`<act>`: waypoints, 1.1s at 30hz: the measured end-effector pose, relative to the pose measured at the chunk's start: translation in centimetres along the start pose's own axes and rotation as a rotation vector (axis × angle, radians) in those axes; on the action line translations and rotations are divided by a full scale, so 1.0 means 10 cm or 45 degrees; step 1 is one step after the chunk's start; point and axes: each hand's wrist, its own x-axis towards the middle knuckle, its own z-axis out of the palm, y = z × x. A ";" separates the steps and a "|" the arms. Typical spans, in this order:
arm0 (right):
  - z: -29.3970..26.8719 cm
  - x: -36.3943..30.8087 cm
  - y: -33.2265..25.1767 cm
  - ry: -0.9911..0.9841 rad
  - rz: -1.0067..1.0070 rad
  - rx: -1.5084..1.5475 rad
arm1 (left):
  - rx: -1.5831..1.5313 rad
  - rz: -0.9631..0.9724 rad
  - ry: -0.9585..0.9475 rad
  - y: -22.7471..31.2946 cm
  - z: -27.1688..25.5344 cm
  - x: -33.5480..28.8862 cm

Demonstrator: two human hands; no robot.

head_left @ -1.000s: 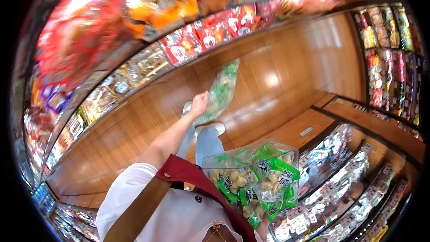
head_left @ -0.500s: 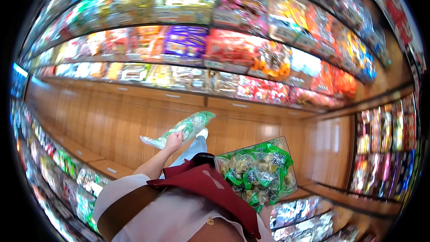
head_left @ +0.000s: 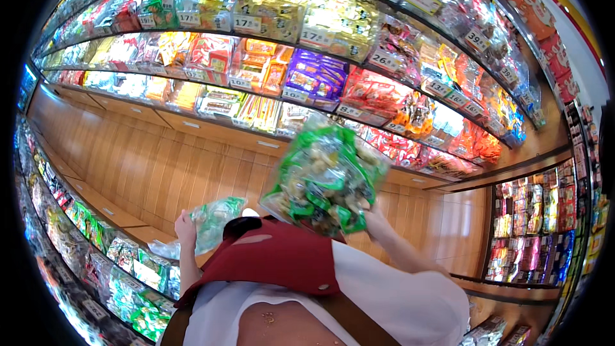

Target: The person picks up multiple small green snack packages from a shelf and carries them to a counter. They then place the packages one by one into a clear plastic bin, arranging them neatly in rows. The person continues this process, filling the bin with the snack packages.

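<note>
A crumpled clear-and-green plastic bag (head_left: pixel 218 219) hangs from my left hand (head_left: pixel 185 227), which is closed on it beside my waist. My right hand (head_left: pixel 375 219) grips the lower right side of a clear plastic bin (head_left: pixel 383 160), with its fingers partly hidden. Heaped inside the bin are several green-and-clear snack packets (head_left: pixel 323 176) with pale, lumpy contents. The bin is raised in front of my chest and covers part of the lower shelf behind it.
Long shelves of bagged snacks (head_left: pixel 259 16) with price tags curve along the far side, above wooden drawers (head_left: pixel 192 124). More packed shelves line the left (head_left: pixel 122 253) and right (head_left: pixel 535 208). Wooden flooring (head_left: pixel 154 160) runs between them.
The bin of packets has come up and to the left, and my right hand now shows at its side. My left hand has moved left and nearer me with the plastic bag.
</note>
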 end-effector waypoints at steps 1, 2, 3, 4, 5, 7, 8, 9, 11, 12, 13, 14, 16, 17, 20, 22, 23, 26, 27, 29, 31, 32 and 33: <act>0.25 0.13 -0.14 -0.065 0.003 -0.060 | -0.008 -0.010 -0.012 -0.19 -0.04 0.04; 0.49 0.28 -0.26 -0.162 0.005 -0.130 | -0.013 -0.039 0.006 -0.40 -0.07 0.08; 0.72 0.44 -0.26 -0.197 -0.010 -0.175 | -0.004 -0.084 0.030 -0.61 -0.17 0.12; 0.90 0.63 -0.22 -0.242 -0.037 -0.217 | 0.014 -0.165 0.038 -0.69 -0.24 0.14; 1.09 0.81 -0.21 -0.297 -0.069 -0.268 | 0.023 -0.257 0.055 -0.76 -0.24 0.12; 1.57 1.05 -0.41 -0.385 -0.105 -0.287 | 0.087 -0.444 0.076 -0.89 -0.31 0.02; 1.83 1.12 -0.48 -0.461 -0.119 -0.304 | 0.140 -0.510 0.073 -1.01 -0.39 -0.01; 2.11 1.12 -0.66 -0.508 -0.091 -0.486 | 0.084 -0.616 0.101 -1.00 -0.47 -0.09; 2.58 1.21 -0.90 -0.606 0.028 -0.419 | -0.006 -0.764 0.218 -0.93 -0.56 -0.11; 2.78 1.29 -1.05 -0.772 0.053 -0.342 | -0.040 -0.805 0.286 -0.90 -0.56 -0.03; 3.14 1.50 -1.09 -0.897 0.041 -0.435 | -0.103 -0.913 0.341 -0.87 -0.58 -0.01; 3.52 1.73 -1.15 -1.002 0.016 -0.523 | -0.179 -0.998 0.383 -0.85 -0.59 0.08; 4.06 2.07 -1.21 -1.158 -0.012 -0.714 | -0.223 -1.149 0.547 -1.14 -0.36 -0.09; 4.21 2.22 -1.23 -1.172 -0.032 -0.800 | -0.252 -1.205 0.597 -1.23 -0.24 -0.12; 4.76 2.84 -1.45 -1.226 -0.208 -0.914 | -0.458 -1.428 0.687 -1.04 -0.19 0.27; 5.18 3.15 -1.54 -1.369 -0.404 -0.982 | -0.468 -1.548 0.567 -0.94 -0.03 0.20; 5.40 3.12 -1.62 -1.356 -0.549 -0.990 | -0.467 -1.486 0.601 -0.86 0.06 0.20; 6.10 3.50 -1.81 -1.455 -0.085 -1.147 | -0.621 -1.650 0.669 -0.94 0.09 0.51; 6.36 3.56 -1.81 -1.452 -0.073 -1.221 | -0.681 -1.715 0.690 -0.95 0.13 0.58; 6.81 3.36 -1.96 -1.492 -0.089 -1.154 | -0.795 -1.824 0.744 -0.98 0.13 0.79; 7.28 3.36 -1.92 -1.607 -0.073 -1.079 | -0.837 -1.916 0.695 -1.14 -0.05 0.97; 7.50 3.43 -1.88 -1.654 -0.134 -1.156 | -0.859 -1.964 0.664 -1.23 -0.14 1.07; 7.70 3.48 -1.85 -1.702 -0.196 -1.231 | -0.874 -2.003 0.638 -1.30 -0.21 1.15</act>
